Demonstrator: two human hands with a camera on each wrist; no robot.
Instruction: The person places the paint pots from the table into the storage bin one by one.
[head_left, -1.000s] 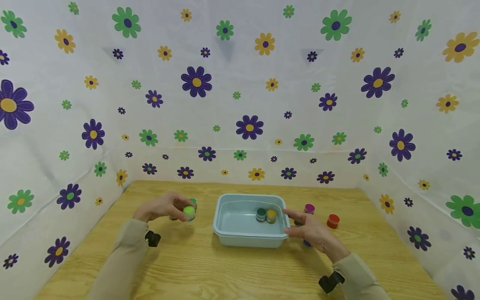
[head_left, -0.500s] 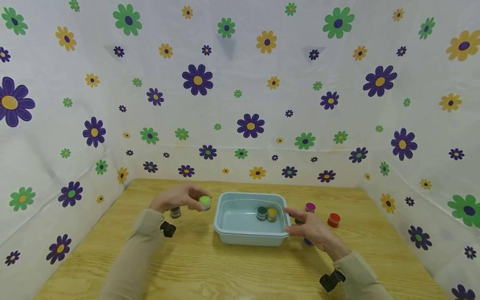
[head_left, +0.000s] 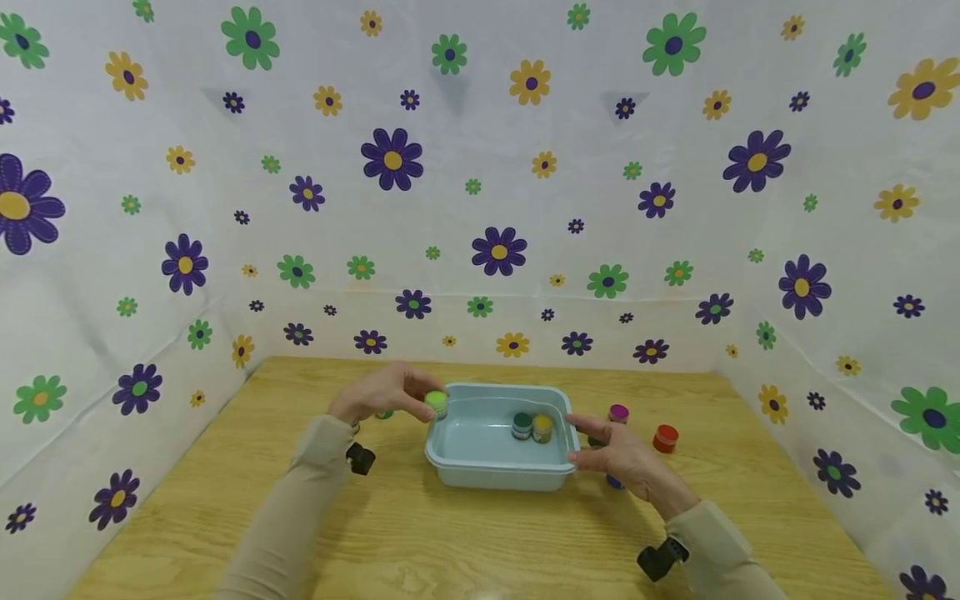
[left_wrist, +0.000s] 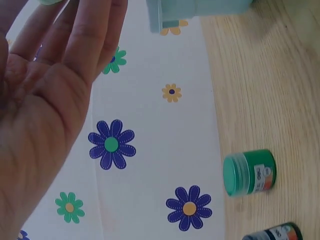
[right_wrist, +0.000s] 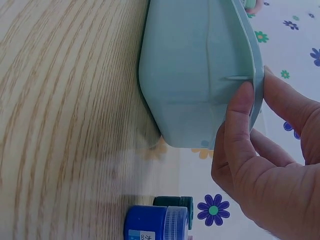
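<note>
Left hand [head_left: 384,394] pinches lime-topped jar [head_left: 436,404] by left rim of tub [head_left: 502,480], right hand [head_left: 627,460] grips right rim; jar best lowered gently.

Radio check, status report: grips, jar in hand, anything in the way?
Left grip pinches lime-lidded jar, near left rim of tub. Right grip holds tub's right rim. Dark green jar and yellow jar inside, right end; left end looks unobstructed.
</note>
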